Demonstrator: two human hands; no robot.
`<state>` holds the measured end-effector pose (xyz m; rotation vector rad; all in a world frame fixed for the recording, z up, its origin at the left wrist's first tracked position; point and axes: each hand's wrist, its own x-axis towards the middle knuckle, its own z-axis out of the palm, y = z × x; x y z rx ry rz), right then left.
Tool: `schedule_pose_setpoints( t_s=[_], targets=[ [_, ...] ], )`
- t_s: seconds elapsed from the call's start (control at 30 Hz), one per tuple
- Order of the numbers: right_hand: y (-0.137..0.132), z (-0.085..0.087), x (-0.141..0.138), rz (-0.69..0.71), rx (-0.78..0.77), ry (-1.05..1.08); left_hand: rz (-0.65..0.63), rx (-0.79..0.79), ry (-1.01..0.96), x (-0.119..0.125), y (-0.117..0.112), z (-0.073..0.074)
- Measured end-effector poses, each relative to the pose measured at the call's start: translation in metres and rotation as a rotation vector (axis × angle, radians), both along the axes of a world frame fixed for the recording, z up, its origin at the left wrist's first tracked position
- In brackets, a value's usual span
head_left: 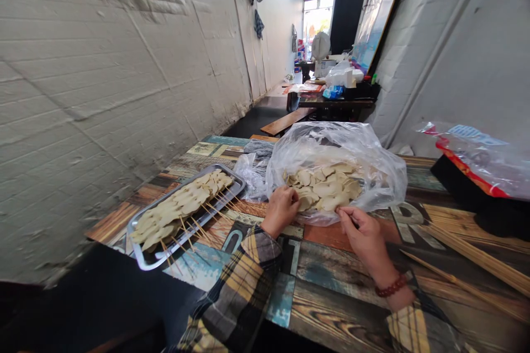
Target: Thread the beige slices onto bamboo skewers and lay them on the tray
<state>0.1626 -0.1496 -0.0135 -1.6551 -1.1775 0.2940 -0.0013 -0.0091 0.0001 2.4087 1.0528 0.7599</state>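
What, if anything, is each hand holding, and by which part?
Cannot be told: the right hand pinches at the near edge of the slices, slice or bag unclear; the left hand curls, hiding any hold.

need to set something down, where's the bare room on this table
The widest bare patch of table lies between the left sleeve and right hand, this side of the bag. A narrow strip runs between tray and wall. It's crowded around the bag and left hand, by the tray's skewers, and far right with loose skewers and a package.
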Motion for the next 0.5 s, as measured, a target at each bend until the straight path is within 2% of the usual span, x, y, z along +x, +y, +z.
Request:
schedule_pose_setpoints(
  t_s=[0.1,0.3,0.4,0.5],
  targets=[
    [-0.0002,0.0002,0.0,0.004,0.018,-0.013,-0.035,-0.149,-0.223,0.0009,0.0042,-0.0012],
    [-0.0037,-0.001,-0.0018,0.082,-0.037,-0.018,-0.021,-0.663,-0.76,-0.0016,0.0101,0.0001],
    [-0.006,-0.0013,-0.0049,0.127,-0.093,-0.035,0.012,-0.804,-0.86,-0.0035,0.0096,0.0038],
    [-0.0078,0.001,-0.0096,0.178,-0.114,-0.058,0.013,-0.85,-0.893,-0.0049,0.0102,0.0066]
  ],
)
